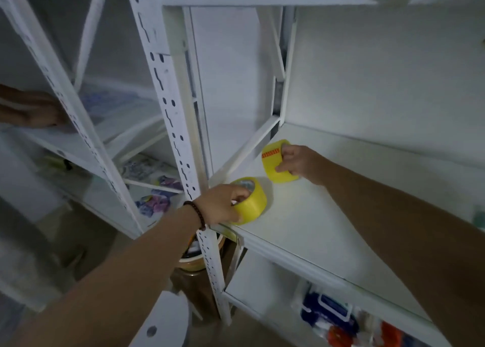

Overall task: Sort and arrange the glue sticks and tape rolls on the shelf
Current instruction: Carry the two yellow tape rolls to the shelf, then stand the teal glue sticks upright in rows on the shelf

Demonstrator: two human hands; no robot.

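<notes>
two tape rolls (250, 202) (275, 161) on shelf (328, 228)

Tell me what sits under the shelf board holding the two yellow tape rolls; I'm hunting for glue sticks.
Under the shelf board: blue packages and red items, too blurred to identify. The right forearm and board hide the rest.

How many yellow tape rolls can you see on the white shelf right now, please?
2. One yellow tape roll sits at the shelf's front left corner under the left hand; the other is farther back, gripped by the right hand. None looks hidden.
</notes>
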